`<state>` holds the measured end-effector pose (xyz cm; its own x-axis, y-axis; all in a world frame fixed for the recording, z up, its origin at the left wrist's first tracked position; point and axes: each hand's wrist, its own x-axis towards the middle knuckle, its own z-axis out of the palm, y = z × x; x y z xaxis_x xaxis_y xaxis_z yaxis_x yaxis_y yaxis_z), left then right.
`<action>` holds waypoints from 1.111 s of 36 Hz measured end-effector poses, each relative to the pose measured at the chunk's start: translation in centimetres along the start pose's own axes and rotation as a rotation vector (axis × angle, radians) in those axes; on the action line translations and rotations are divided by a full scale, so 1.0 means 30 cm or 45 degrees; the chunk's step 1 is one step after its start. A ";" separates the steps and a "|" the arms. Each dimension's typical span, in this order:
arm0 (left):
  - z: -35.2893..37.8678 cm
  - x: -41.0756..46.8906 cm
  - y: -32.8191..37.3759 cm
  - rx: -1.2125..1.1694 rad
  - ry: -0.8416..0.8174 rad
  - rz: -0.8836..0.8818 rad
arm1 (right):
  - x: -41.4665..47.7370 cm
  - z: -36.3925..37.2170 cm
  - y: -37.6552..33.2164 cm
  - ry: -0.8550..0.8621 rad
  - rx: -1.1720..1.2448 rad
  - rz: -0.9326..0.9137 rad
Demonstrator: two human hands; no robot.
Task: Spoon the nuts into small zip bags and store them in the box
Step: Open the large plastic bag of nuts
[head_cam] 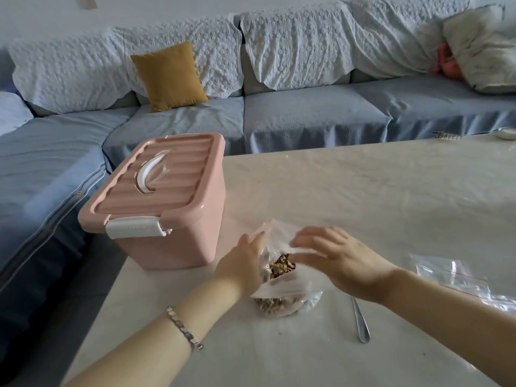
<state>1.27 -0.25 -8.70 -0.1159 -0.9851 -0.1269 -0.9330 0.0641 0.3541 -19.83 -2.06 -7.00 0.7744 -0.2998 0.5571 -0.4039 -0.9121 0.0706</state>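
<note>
Bag of nuts (280,268) gripped at its mouth, left hand (245,261), right hand (336,256) (fingers curled)

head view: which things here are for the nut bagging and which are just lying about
For the job: clear plastic bag of nuts, pink lidded plastic box, metal spoon, empty clear zip bags.
Lying about: mustard yellow cushion, small white dish.

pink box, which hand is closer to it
Left. The left hand grips the nut bag just right of the pink box; the right hand holds the bag's other side, farther away.
</note>
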 end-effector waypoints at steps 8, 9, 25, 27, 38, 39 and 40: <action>-0.065 -0.008 -0.012 0.217 0.030 0.192 | 0.058 0.063 0.050 -0.598 -0.013 0.136; -0.067 -0.013 -0.024 0.286 0.000 0.244 | 0.062 0.055 0.058 -0.722 0.013 0.263; -0.022 0.035 -0.081 1.028 0.094 1.096 | 0.036 0.045 0.067 -1.176 0.305 0.701; -0.027 0.026 -0.075 1.092 0.039 0.940 | 0.037 0.043 0.071 -1.298 0.157 0.659; 0.089 -0.013 -0.042 0.154 0.065 -0.223 | -0.041 0.156 0.036 -1.069 0.334 0.710; 0.106 -0.009 -0.053 0.104 0.018 -0.213 | -0.052 0.165 0.032 -1.041 0.387 0.741; 0.121 -0.009 -0.064 0.096 -0.018 -0.200 | -0.060 0.174 0.032 -1.001 0.421 0.763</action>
<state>1.85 0.46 -12.69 0.0293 -0.9817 -0.1883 -0.9629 -0.0783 0.2581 -19.07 -3.84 -12.25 0.6379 -0.7182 -0.2781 -0.7651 -0.5495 -0.3357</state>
